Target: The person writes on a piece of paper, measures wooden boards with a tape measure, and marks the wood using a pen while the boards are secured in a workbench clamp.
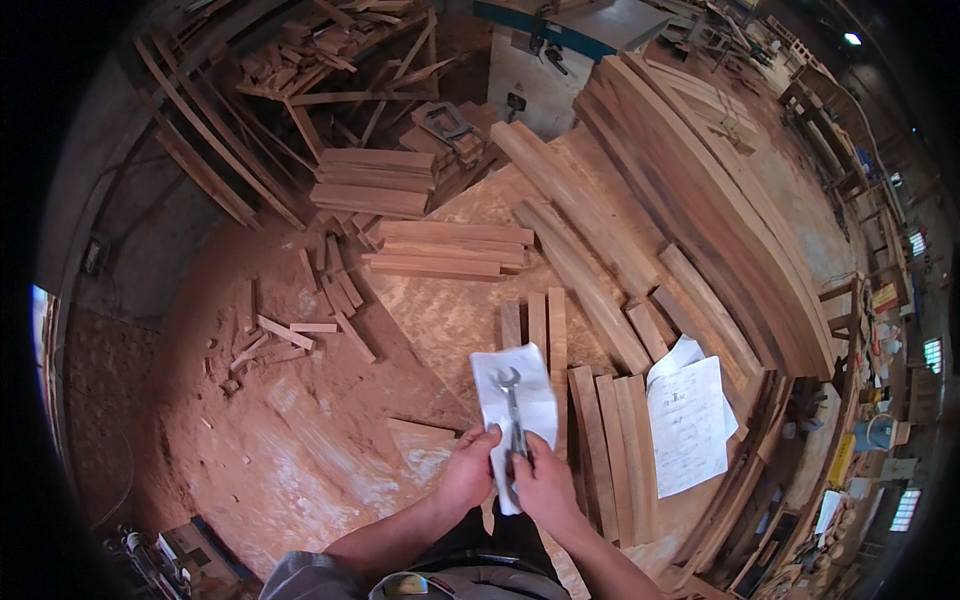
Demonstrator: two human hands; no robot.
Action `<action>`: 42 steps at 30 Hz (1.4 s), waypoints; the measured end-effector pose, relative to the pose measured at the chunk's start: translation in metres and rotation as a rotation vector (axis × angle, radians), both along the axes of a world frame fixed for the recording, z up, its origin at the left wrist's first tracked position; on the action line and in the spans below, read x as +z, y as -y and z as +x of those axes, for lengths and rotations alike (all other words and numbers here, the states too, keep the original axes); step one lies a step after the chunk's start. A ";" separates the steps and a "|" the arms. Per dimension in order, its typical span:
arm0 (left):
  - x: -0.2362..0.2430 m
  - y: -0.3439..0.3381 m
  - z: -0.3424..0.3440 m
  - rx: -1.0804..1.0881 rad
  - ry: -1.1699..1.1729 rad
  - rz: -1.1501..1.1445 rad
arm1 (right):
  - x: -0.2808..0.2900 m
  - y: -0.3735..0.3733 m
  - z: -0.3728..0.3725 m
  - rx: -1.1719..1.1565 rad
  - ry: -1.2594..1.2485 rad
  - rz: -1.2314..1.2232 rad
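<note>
"Head view, please: tell me first about your hands."

"My left hand [470,467] is nearly closed, with the thumb on the left edge of a folded white paper [537,395]. My right hand [545,487] is also partly closed; its thumb and fingers take hold of the lower part of a metal wrench [514,408]."

"And where is the wrench, exactly?"

"It lies over the paper, between my two hands, and its open end points to twelve o'clock, away from me. The lower end is hidden by my fingers, so I cannot tell its shape."

"Which step is this, in your judgement?"

"I would judge it is a step of handling: paper and tool are kept together, and no wood is touched by the wrench."

"What would the next move call for?"

"I think, a steady right grip, so that the wrench does not slide from the smooth paper, and a light left one, so that the sheet does not tear."

"What is around you?"

"From my hands, short wooden strips [537,320] are near at twelve o'clock. At three there are longer strips [607,450], and beyond them, handwritten sheets [690,430]. Farther, a stack of boards [450,245] is toward eleven, large planks [710,200] at one, and scattered offcuts [285,335] at ten."
</note>
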State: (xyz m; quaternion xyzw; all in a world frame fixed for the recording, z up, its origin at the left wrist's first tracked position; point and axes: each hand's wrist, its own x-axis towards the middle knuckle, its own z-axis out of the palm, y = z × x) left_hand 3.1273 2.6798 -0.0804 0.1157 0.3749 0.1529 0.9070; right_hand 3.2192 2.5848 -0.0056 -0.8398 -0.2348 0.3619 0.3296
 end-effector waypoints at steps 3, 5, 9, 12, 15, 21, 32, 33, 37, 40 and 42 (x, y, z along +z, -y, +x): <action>-0.009 -0.021 -0.011 0.067 -0.075 -0.005 | -0.015 -0.024 -0.011 0.216 0.133 -0.061; -0.017 -0.038 -0.022 0.061 -0.124 -0.035 | -0.015 -0.037 -0.018 0.340 0.135 -0.059; -0.016 -0.062 -0.030 0.022 -0.144 0.120 | -0.024 -0.047 -0.030 0.425 0.181 0.045; -0.015 -0.085 -0.028 0.050 -0.163 0.213 | -0.009 -0.051 -0.028 0.409 0.126 0.042; -0.004 -0.109 -0.011 0.117 -0.118 0.392 | -0.032 -0.024 -0.028 0.284 0.127 0.154; -0.056 -0.128 0.006 0.114 -0.195 0.376 | -0.039 0.036 -0.015 0.146 -0.016 -0.050; -0.091 -0.143 0.034 0.030 -0.413 0.460 | -0.055 0.111 -0.030 -0.128 -0.072 -0.056; -0.096 -0.149 0.035 0.017 -0.454 0.499 | -0.054 0.113 -0.031 -0.135 -0.074 -0.054; -0.104 -0.158 0.026 -0.393 -0.886 1.007 | -0.047 0.114 -0.026 -0.133 -0.069 -0.048; -0.063 -0.147 0.030 -0.663 -1.149 1.153 | -0.055 0.127 -0.030 -0.144 -0.075 -0.064; -0.054 -0.141 0.030 -0.657 -1.223 1.251 | -0.058 0.129 -0.031 -0.171 -0.104 -0.072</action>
